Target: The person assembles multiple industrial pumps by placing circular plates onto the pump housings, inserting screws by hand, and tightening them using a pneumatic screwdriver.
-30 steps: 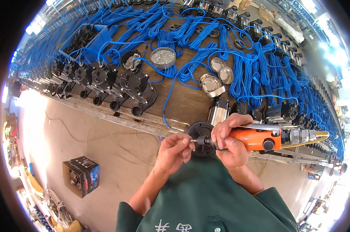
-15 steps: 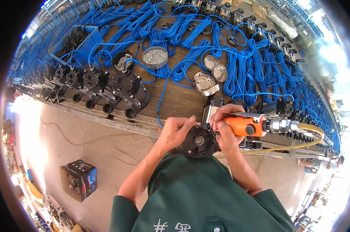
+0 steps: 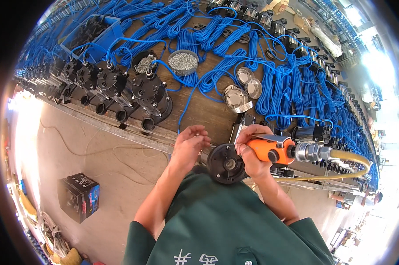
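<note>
My right hand [image 3: 255, 152] is wrapped round an orange pneumatic driver [image 3: 270, 149]. It lies nearly level, with its metal hose fitting to the right. Its working tip is hidden behind my fingers. Just left of it, my left hand [image 3: 190, 145] hovers with loosely curled fingers slightly apart and nothing visible in them. Between the hands, a round black pump end [image 3: 228, 163] with a hub in its middle faces up at the bench edge, against my front. The pump's silver body [image 3: 238, 128] stretches away from me across the bench, partly covered by my right hand.
Finished-looking black pumps [image 3: 148, 95] line the bench at left. Bundles of blue cable [image 3: 274, 88] cover its far side. A bowl of small metal parts [image 3: 183, 62] and perforated metal strainers [image 3: 235, 98] lie ahead. A yellowish air hose [image 3: 362, 161] loops at right. A box [image 3: 79, 197] stands on the floor.
My left hand has drawn back leftward from the driver's tip, and its fingers have curled. The driver has shifted slightly toward me, and more of the pump's round end shows.
</note>
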Demonstrator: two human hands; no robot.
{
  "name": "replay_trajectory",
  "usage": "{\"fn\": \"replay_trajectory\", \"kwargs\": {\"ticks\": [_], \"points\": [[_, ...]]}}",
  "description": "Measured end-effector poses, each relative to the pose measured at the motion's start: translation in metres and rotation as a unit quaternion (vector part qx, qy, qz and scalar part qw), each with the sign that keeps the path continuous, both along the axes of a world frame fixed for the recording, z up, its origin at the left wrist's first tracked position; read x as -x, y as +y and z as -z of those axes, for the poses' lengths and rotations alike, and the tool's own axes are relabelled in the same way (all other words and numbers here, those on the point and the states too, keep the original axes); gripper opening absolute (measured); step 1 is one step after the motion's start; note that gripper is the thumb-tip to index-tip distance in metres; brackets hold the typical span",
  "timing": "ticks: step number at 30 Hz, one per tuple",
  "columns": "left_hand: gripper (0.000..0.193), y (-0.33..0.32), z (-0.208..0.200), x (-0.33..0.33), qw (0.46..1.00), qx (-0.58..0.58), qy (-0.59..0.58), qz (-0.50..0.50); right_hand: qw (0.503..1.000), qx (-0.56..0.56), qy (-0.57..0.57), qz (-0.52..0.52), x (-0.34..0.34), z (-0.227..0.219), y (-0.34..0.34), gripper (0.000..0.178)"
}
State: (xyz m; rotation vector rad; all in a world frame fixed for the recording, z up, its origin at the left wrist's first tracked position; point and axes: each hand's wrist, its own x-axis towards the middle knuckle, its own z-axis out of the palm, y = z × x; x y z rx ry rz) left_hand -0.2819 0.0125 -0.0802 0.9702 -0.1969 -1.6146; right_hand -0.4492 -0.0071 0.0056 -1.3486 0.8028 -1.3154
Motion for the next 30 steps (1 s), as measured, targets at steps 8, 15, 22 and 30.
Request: {"fn": "replay_trajectory", "kwargs": {"ticks": [8, 15, 22, 30], "points": [[0.02, 0.017, -0.037, -0.002, 0.995, 0.074, 0.06, 0.039, 0.987, 0.075, -0.14, 0.032, 0.007, -0.032, -0.003, 0.032], [0.029, 0.023, -0.063, 0.021, 0.988, 0.075, 0.015, 0.134, 0.973, 0.07, -0.214, 0.038, 0.012, -0.051, 0.005, 0.034], [0.029, 0.022, -0.077, 0.039, 0.989, 0.019, 0.02, 0.146, 0.964, 0.063, -0.257, 0.016, 0.024, -0.043, 0.01, 0.034], [0.021, 0.017, -0.072, 0.042, 0.984, 0.028, 0.1, 0.144, 0.964, 0.085, -0.252, 0.016, 0.031, -0.04, 0.008, 0.034]]}}
